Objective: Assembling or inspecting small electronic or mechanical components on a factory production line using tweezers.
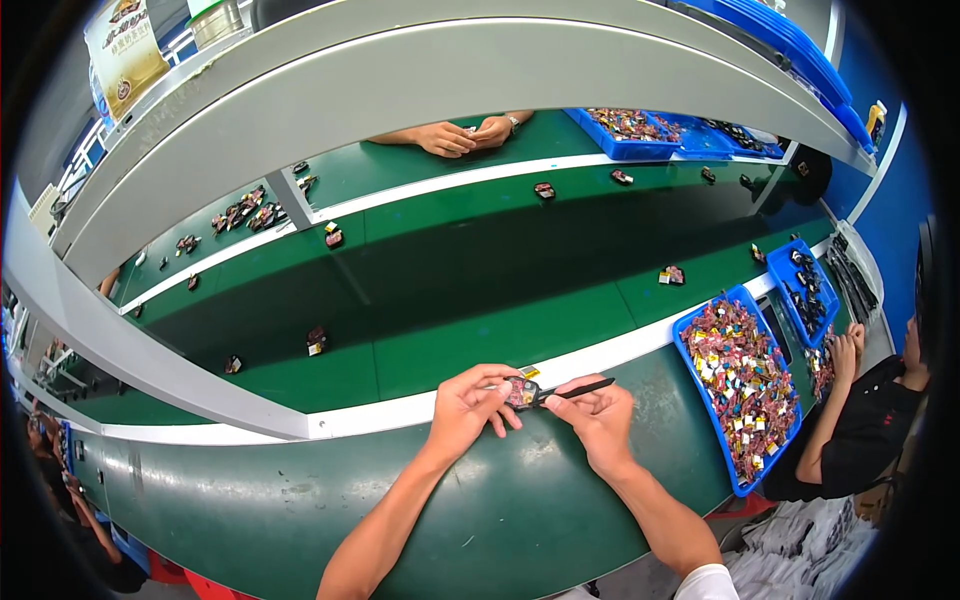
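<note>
Over the near edge of the green bench, my left hand pinches a small black-cased electronic unit, with reddish parts showing inside and a yellow-and-white piece at its upper edge. My right hand closes on a slim black pen-shaped tool. Its left end reaches the unit's right side; whether it is tweezers or a plain stick is too small to tell. Both hands are close together, and the fingers partly cover the unit.
Similar units lie spaced along the green conveyor belt ahead. A blue tray heaped with small parts stands at right, beside another blue tray and a co-worker. A grey frame beam crosses above; another person's hands work opposite.
</note>
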A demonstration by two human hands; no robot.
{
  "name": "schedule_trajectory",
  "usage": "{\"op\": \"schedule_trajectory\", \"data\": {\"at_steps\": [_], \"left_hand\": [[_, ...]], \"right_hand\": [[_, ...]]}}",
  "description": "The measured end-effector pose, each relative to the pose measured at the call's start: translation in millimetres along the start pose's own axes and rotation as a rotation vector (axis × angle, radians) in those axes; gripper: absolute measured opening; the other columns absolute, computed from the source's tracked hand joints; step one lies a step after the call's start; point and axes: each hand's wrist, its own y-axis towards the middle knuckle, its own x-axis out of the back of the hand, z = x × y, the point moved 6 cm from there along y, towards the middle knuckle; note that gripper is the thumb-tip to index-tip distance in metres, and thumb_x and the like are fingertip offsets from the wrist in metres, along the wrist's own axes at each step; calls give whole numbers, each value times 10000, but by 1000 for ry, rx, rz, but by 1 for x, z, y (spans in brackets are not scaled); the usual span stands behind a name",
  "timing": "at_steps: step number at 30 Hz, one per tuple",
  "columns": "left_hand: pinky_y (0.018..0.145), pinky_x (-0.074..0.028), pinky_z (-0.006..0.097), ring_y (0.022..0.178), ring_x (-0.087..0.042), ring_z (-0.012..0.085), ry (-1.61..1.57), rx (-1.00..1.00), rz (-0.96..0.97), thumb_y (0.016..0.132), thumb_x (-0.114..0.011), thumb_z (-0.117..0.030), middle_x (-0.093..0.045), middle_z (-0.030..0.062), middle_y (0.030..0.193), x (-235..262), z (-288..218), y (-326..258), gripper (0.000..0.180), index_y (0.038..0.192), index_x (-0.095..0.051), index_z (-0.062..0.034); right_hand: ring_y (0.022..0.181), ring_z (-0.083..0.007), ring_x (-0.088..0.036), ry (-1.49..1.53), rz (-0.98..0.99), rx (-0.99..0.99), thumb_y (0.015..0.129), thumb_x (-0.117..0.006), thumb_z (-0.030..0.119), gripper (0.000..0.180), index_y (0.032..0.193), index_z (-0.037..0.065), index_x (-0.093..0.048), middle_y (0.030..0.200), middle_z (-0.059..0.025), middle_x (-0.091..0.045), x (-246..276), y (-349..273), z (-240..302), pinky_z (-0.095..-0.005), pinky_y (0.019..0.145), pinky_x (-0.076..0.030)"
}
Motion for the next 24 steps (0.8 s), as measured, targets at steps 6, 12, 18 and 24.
{"op": "schedule_trajectory", "data": {"at_steps": [6, 12, 18, 24], "left_hand": [[522, -580, 286, 713, -740, 271, -24, 20, 25, 1020, -549, -109, -692, 191, 1054, -3, 1, 0, 251, 1195, -597, 64], [551, -588, 286, 729, -736, 260, -30, 21, 40, 1039, -518, -123, -692, 181, 1049, -8, 4, -2, 247, 1195, -587, 56], [557, -593, 291, 734, -735, 258, -30, 4, 36, 1039, -515, -121, -692, 186, 1032, -8, 4, -1, 249, 1197, -572, 62], [561, -595, 293, 739, -734, 250, -18, -14, 10, 1041, -505, -117, -691, 186, 1032, -6, 2, -2, 246, 1198, -569, 62]], "right_hand": [[814, -133, -689, -50, -9, 85, 846, -708, -121, 163, 978, -61, -634, 898, -131, -713, -1, -3, -2, -227, 691, -545], [516, 45, -347, -148, -58, 202, 828, -781, -43, 116, 907, -10, -703, 655, 75, -579, -6, -8, 5, -176, 453, -224], [509, 43, -350, -159, -82, 241, 826, -788, -35, 114, 900, -4, -706, 644, 77, -570, -4, -9, 5, -175, 452, -223], [503, 44, -355, -179, -107, 239, 828, -782, -39, 104, 890, -6, -705, 661, 67, -598, -7, -10, 4, -176, 445, -225]]}}
